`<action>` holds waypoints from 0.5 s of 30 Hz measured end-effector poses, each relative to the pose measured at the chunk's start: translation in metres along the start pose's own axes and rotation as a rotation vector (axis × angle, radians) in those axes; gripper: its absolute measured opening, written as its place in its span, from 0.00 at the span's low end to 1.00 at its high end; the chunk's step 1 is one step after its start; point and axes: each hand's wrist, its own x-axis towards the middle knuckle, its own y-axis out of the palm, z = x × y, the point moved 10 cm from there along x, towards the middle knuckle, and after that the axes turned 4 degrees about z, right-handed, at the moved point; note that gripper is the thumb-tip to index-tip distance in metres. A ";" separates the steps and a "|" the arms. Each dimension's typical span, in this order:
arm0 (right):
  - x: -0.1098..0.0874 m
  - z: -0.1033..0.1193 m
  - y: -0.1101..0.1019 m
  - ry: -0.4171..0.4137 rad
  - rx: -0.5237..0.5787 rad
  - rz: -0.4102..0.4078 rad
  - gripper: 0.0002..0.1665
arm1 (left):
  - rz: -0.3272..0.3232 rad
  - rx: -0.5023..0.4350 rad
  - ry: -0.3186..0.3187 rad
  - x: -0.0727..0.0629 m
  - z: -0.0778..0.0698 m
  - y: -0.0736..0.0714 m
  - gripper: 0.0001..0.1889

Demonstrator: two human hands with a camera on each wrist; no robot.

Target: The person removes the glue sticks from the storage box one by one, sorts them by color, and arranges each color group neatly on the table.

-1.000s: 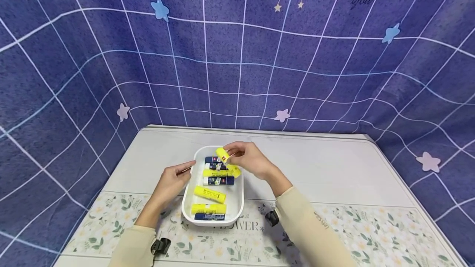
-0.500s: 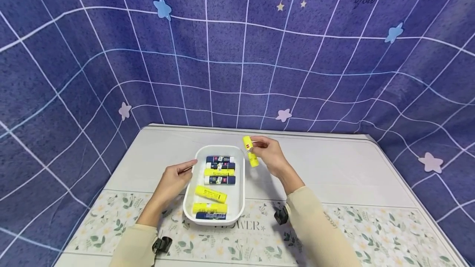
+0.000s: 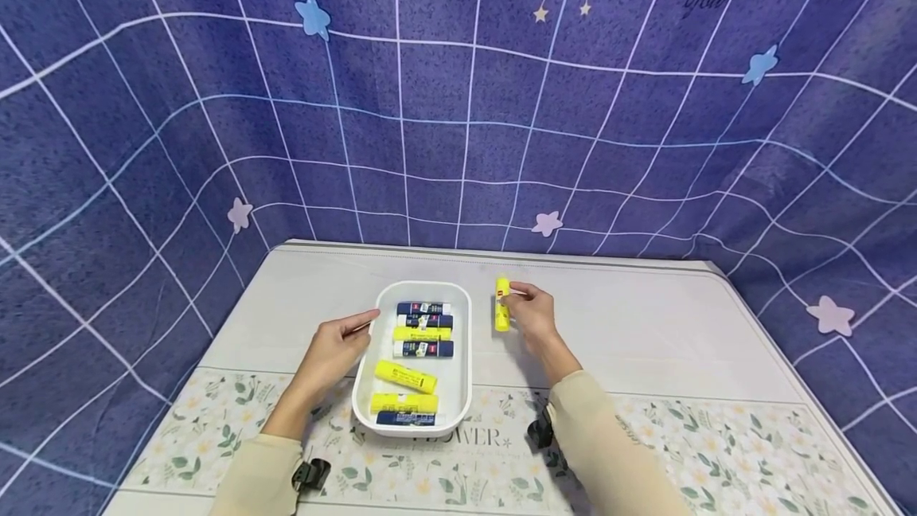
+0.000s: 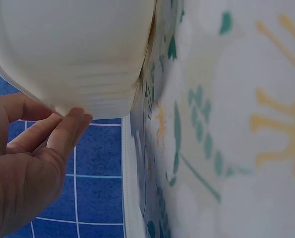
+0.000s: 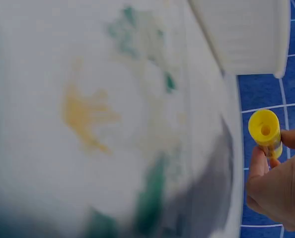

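A white plastic tray [image 3: 449, 377] stands on the table with several glue sticks lying in it, some yellow and some navy with white ends. My left hand [image 3: 335, 353] pinches the tray's left rim; in the left wrist view its fingertips touch the outer wall. To the right of the tray, my right hand [image 3: 532, 315] pinches a yellow glue stick [image 3: 501, 313] between thumb and fingers. That stick points away from me, and its round yellow end [image 5: 260, 124] faces the right wrist camera, apart from the table surface.
The white table [image 3: 645, 325] has a floral printed band [image 3: 716, 444] along its near side. A blue curtain [image 3: 430, 150] with grid lines and stars hangs behind and at both sides.
My right hand has lifted the yellow glue stick out of the tray and carried it right, past the rim, turning it nearly straight. My left hand stays on the rim.
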 end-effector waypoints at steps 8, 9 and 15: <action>-0.001 -0.019 0.006 0.056 -0.096 -0.045 0.23 | 0.001 0.002 0.002 -0.002 0.001 0.000 0.24; -0.001 -0.020 0.006 0.059 -0.125 -0.051 0.22 | 0.000 0.005 0.002 -0.002 0.001 0.000 0.24; 0.000 -0.017 0.008 0.060 -0.249 -0.063 0.21 | -0.008 0.020 0.004 -0.002 -0.001 -0.001 0.24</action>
